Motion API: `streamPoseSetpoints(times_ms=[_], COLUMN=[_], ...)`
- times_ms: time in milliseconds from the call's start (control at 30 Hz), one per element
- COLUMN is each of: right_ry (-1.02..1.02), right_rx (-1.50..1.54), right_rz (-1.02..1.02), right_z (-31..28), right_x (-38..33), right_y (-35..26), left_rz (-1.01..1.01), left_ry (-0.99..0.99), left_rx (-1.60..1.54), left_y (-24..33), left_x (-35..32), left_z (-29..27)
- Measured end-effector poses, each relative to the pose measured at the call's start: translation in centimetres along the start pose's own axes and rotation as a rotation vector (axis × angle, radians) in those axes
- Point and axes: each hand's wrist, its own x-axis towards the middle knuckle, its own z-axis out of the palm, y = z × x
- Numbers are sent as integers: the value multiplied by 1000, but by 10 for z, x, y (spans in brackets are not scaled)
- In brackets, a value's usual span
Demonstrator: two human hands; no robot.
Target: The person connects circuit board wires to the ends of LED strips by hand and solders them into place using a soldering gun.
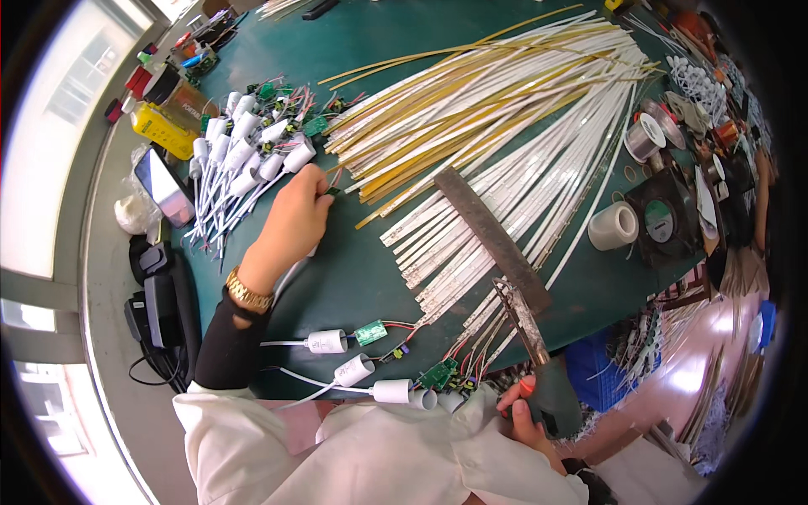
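My left hand (293, 220) is closed, its fingertips pinching a small green circuit board (333, 191). A white cable (290, 278) runs beneath that hand and wrist. Close to my body, my right hand (525, 421) wraps round the dark handle of a soldering iron (557, 396). The iron's metal shaft points up and left, near a dark flat bar (492, 240). This bar lies across a fan of white LED strips (446, 278). Between my arms are white cylindrical housings (326, 341) with cables, and green boards (369, 332) wired to strip ends.
A heap of white housings with boards (244, 151) lies far left, near a phone (162, 187) and a yellow bottle (162, 129). More white and yellow strips (505, 93) spread behind. Solder spools (644, 136), a white roll (613, 225) and a black box (665, 220) stand right.
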Motion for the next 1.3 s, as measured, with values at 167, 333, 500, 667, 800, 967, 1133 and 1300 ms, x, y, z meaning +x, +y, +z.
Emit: streamPoseSetpoints(times_ms=[167, 333, 500, 667, 800, 967, 1133, 1300], right_ry=[12, -205, -81, -145, -141, -174, -164, -206], right_rx=[95, -191, -98, -225, -278, -212, -207, -237], right_rz=[45, 6, 36, -151, -148, -295, -294, -323], right_z=[4, -9, 2, 1, 0, -1, 2, 1], right_x=[13, 26, 26, 27, 25, 22, 21, 23], right_y=[-10, -15, -28, -25, -26, -13, -10, -12], left_rz=[-258, -108, 17, 74, 121, 87, 47, -58], left_ry=[-236, -159, -166, -197, -89, -149, -137, -143], left_rx=[-259, -304, -365, -329, -283, -315, -275, -310], left_y=[49, 91, 105, 104, 105, 101, 109, 112], left_x=[-40, -78, -101, -99, -92, -93, -91, -91], left_z=[-31, -28, -4, 17, 26, 29, 34, 29])
